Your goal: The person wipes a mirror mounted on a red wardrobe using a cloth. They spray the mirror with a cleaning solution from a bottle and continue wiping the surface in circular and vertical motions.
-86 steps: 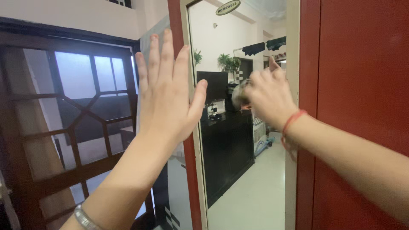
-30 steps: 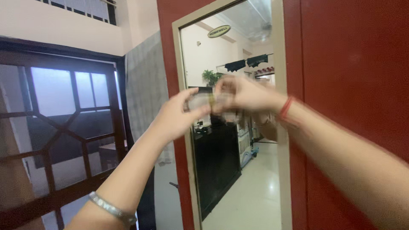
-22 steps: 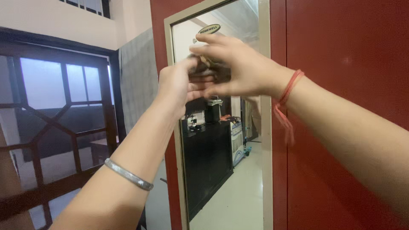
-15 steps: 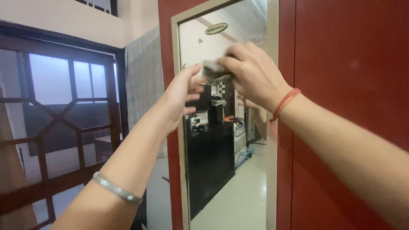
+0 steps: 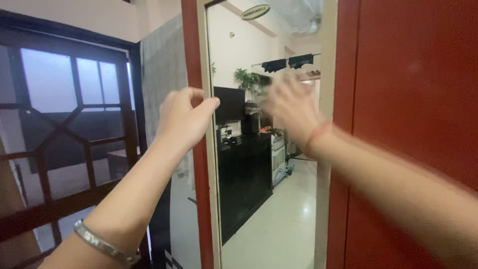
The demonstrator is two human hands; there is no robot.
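1. Two bare hands are raised to a tall mirror (image 5: 259, 164) set in a pale frame on a red cabinet door (image 5: 413, 99).
2. Left hand (image 5: 184, 117), left of the mirror, is loosely curled, thumb and fingertips touching the frame's left edge near its upper part; it appears to hold nothing. A silver bangle (image 5: 102, 244) sits on that wrist.
3. Right hand (image 5: 289, 107) is in front of the mirror glass, toward its right edge, and is blurred by motion. Whether its fingers are spread or closed on anything cannot be told; no cloth can be made out in it.
4. A red thread (image 5: 313, 139) circles the right wrist.
5. Left of the mirror hangs a grey curtain (image 5: 162, 69), and beyond that stands a dark wooden lattice window (image 5: 64, 134).
6. Risk, as it looks from here: a fast sweep across the glass could leave streaks or skip patches, and pressure on the frame's edge could swing or rattle the door if it is unlatched. A knuckle striking the frame at that speed would also hurt.
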